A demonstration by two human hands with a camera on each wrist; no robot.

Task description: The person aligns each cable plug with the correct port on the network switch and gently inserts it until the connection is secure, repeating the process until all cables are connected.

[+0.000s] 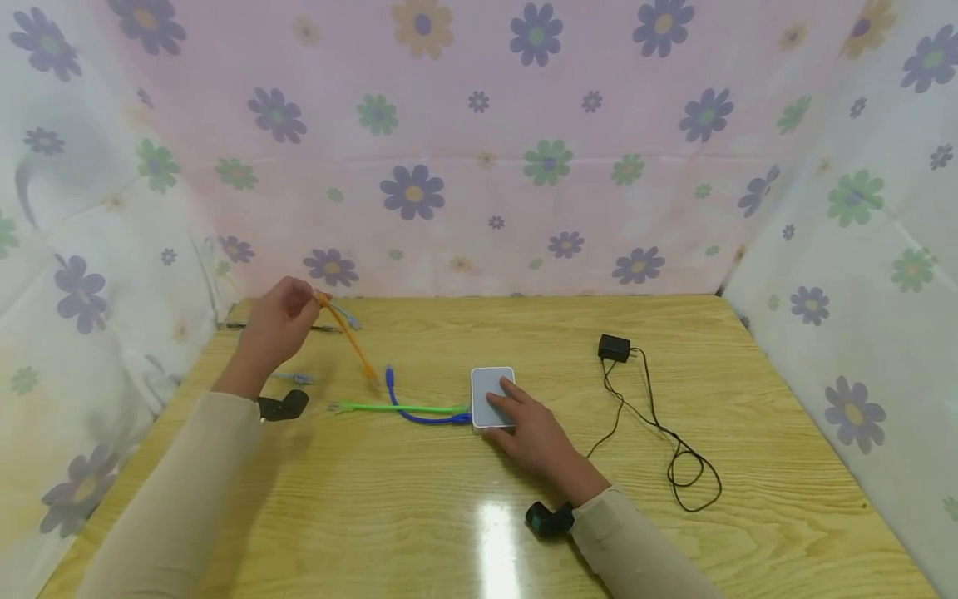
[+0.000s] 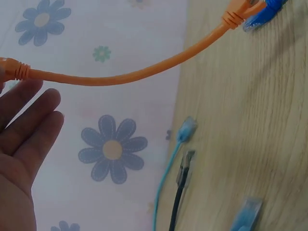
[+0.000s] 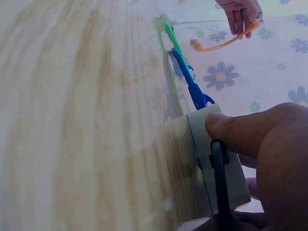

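My left hand [image 1: 279,324] pinches one end of a short orange network cable [image 1: 347,337] above the left of the table. Its other end hangs down to the right with the plug loose. At the middle of the table, my right hand [image 1: 533,426] holds a small white network box [image 1: 486,387], thumb on the near side and fingers across the top. Blue [image 1: 430,421] and green [image 1: 412,408] network cables run from the box's left side, their far ends lying free. In the right wrist view, a black plug [image 3: 220,178] sits against the box's side, beside the thumb.
A black power adapter [image 1: 614,348] lies at the back right, its thin black cord [image 1: 677,441] looped in front. Behind and below my left hand lie light blue cables [image 1: 299,378] and a black cable [image 1: 325,329]. Flowered cloth [image 1: 486,249] closes off the back and sides.
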